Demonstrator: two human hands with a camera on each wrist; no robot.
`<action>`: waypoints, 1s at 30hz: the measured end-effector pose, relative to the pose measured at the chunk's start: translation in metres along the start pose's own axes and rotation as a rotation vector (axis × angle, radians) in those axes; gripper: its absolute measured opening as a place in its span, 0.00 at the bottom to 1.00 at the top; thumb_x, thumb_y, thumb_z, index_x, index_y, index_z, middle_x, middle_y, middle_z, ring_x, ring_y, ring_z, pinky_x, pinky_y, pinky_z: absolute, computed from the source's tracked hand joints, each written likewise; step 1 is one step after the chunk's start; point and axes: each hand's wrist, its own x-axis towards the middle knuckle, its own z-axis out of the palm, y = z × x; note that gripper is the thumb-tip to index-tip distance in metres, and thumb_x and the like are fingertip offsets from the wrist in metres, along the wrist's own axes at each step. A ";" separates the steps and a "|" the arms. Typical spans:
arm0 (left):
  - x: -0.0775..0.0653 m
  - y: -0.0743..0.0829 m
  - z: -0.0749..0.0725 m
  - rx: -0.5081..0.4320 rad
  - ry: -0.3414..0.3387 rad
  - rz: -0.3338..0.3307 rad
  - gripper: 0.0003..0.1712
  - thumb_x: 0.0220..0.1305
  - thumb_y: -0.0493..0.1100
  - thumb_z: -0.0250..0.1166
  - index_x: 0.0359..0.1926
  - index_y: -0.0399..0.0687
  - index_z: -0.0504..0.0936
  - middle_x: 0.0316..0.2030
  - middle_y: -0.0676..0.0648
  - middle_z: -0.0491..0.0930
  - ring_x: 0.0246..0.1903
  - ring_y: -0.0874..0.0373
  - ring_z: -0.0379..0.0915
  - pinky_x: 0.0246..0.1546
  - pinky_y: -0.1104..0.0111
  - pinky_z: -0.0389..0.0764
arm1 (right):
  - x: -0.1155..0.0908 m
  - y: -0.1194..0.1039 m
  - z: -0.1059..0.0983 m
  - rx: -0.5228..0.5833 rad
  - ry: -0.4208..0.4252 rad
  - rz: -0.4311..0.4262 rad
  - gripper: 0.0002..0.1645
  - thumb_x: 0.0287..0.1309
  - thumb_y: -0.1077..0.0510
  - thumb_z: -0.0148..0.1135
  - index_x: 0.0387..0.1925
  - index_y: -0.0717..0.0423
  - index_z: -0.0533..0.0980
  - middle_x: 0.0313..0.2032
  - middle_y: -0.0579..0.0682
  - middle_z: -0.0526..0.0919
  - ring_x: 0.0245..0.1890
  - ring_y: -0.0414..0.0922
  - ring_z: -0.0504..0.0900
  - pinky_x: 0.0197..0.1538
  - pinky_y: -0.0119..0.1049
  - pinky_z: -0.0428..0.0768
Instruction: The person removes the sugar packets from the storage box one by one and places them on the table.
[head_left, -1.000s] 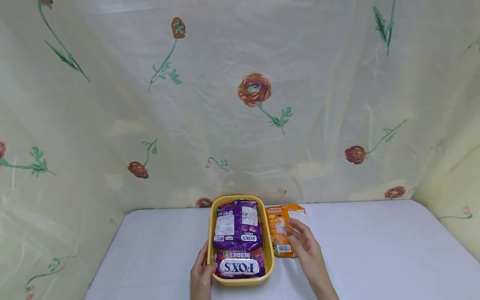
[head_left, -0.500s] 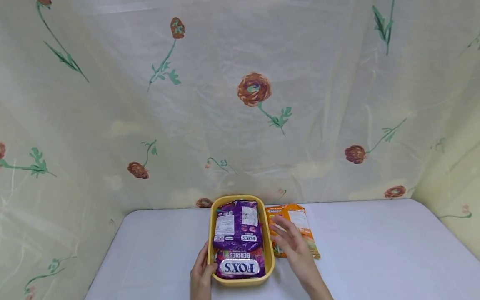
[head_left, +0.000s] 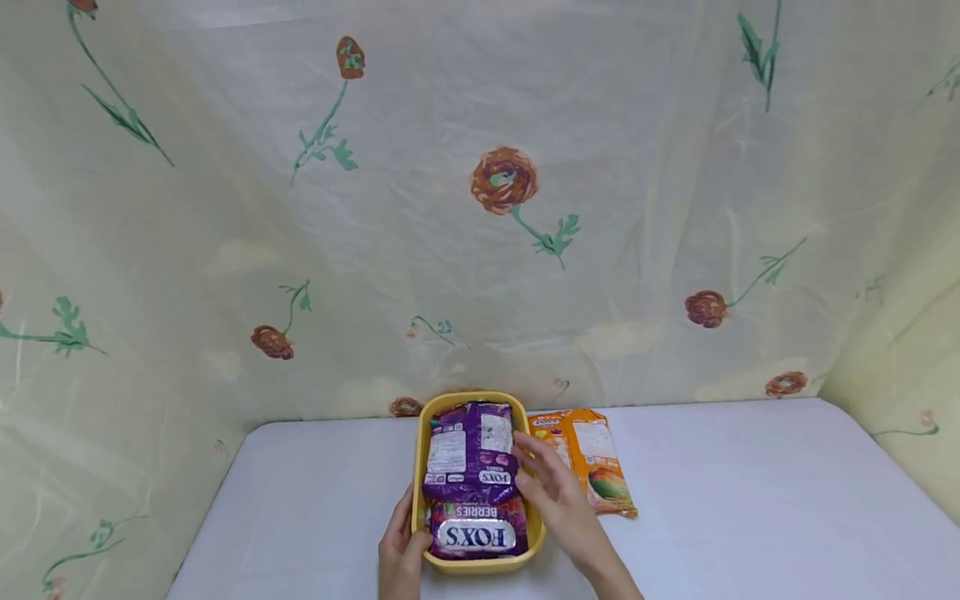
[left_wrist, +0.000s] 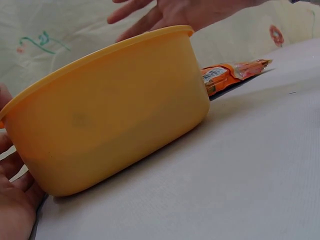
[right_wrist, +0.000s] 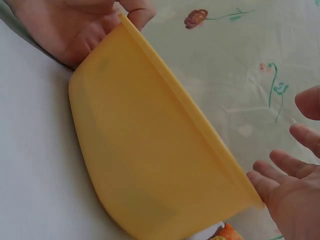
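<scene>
Nearest, the left hand grips the left wall of the yellow tub, thumb over the rim, as it did a second ago; the tub stands on the counter. In its near end lies the near purple packet, in place as before. The right hand, fingers loosely spread and holding nothing, has moved left from over the orange packet to the tub's right rim; whether the fingertips touch is unclear. Beyond lies the far purple packet, also unmoved. The orange packet lies flat just right of the tub, its right part now uncovered. The work in hand seems to centre on the tub. Farthest hangs the floral cloth.
</scene>
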 end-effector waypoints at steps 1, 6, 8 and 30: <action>0.000 0.000 0.000 0.002 0.002 0.003 0.41 0.49 0.26 0.47 0.70 0.35 0.56 0.70 0.33 0.56 0.70 0.43 0.51 0.62 0.77 0.62 | 0.001 0.000 0.001 0.000 -0.003 0.001 0.28 0.65 0.59 0.51 0.66 0.53 0.63 0.69 0.55 0.63 0.69 0.54 0.63 0.68 0.43 0.66; 0.001 0.001 0.001 0.037 0.011 -0.025 0.41 0.50 0.27 0.47 0.70 0.37 0.56 0.70 0.34 0.56 0.70 0.43 0.52 0.62 0.75 0.63 | 0.005 0.000 0.005 -0.025 -0.009 0.001 0.28 0.65 0.58 0.52 0.66 0.51 0.63 0.69 0.53 0.63 0.70 0.52 0.60 0.70 0.44 0.60; 0.000 0.002 0.001 0.041 0.011 -0.024 0.41 0.50 0.27 0.47 0.70 0.37 0.56 0.70 0.34 0.56 0.70 0.43 0.52 0.61 0.78 0.64 | 0.007 -0.001 0.007 -0.045 -0.012 -0.003 0.28 0.64 0.59 0.52 0.66 0.51 0.63 0.69 0.54 0.63 0.71 0.52 0.59 0.71 0.44 0.58; 0.001 0.002 0.002 0.055 0.038 -0.058 0.41 0.50 0.28 0.48 0.70 0.40 0.57 0.70 0.36 0.58 0.69 0.44 0.55 0.65 0.65 0.63 | 0.030 0.003 0.031 -0.221 0.081 0.157 0.25 0.65 0.57 0.50 0.63 0.42 0.67 0.73 0.56 0.52 0.72 0.61 0.50 0.71 0.64 0.49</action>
